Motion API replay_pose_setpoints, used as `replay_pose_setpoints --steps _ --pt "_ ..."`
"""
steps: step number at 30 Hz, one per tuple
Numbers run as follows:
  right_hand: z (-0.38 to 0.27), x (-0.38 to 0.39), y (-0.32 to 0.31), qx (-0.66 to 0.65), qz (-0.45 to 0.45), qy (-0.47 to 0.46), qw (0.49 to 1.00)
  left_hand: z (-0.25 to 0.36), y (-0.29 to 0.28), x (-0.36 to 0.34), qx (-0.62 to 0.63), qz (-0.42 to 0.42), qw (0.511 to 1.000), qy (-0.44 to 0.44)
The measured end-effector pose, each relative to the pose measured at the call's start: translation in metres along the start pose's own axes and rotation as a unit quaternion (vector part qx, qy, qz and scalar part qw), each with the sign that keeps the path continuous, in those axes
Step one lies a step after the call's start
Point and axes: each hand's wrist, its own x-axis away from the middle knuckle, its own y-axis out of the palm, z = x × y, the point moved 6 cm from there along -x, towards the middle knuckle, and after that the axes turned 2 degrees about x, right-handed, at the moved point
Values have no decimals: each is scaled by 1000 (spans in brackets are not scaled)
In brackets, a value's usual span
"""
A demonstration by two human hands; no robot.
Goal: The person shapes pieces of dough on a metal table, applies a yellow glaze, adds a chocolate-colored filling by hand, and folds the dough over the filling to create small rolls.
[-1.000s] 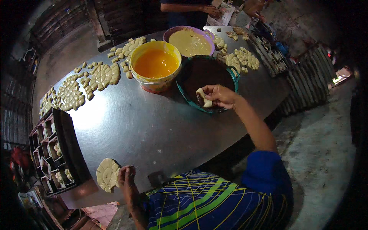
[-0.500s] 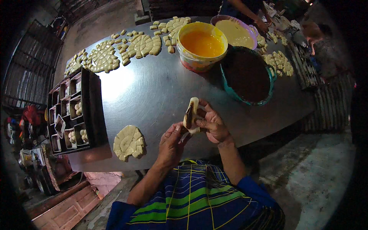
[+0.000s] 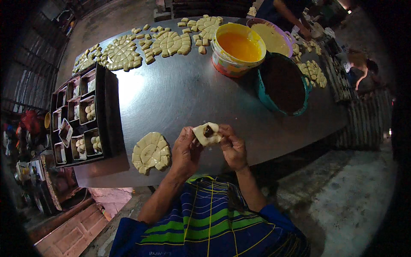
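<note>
Between both hands, above the near edge of the metal table, I hold a piece of pale dough (image 3: 201,136) with dark brown filling (image 3: 208,131) showing in its middle. My left hand (image 3: 187,147) grips the dough's left side between thumb and fingers. On its right side, my right hand (image 3: 233,147) pinches the edge. A round of scored dough pieces (image 3: 151,153) lies on the table to the left of my left hand. Farther right stands a teal tub (image 3: 260,88) holding a dark brown mass.
A black rack of square tins (image 3: 70,115), some with dough balls, stands at the left. Scored dough rounds (image 3: 120,52) line the far side. A bucket of orange liquid (image 3: 233,64) and a purple tub (image 3: 287,39) stand beyond. At the far right, another person's hand (image 3: 305,34) works near dough.
The dough has come down and left, turned from upright to a flatter hold with its filling facing up. My right hand has moved down with it. The view has shifted slightly.
</note>
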Motion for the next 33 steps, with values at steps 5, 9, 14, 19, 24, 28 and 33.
replay_pose_setpoints --steps 5,9,14,19,24,28,33 --pt "-44 2 44 414 -47 -243 876 31 8 7 -234 -24 965 119" --pt "-71 2 52 495 -88 -274 820 47 10 21 -303 -39 944 127" --pt "-84 -22 37 399 -67 -152 902 51 15 22 -460 -154 850 208" --pt "-80 -42 32 350 -199 -115 908 53 27 28 -418 -136 891 112" --pt "-89 -41 28 383 -181 -184 887 54 17 19 -303 -31 951 59" --pt "-84 -36 41 381 -156 -243 878 25 -21 5 -122 -55 985 -107" --pt "-78 -23 59 451 -91 -248 853 14 -33 6 -32 -20 996 -79"
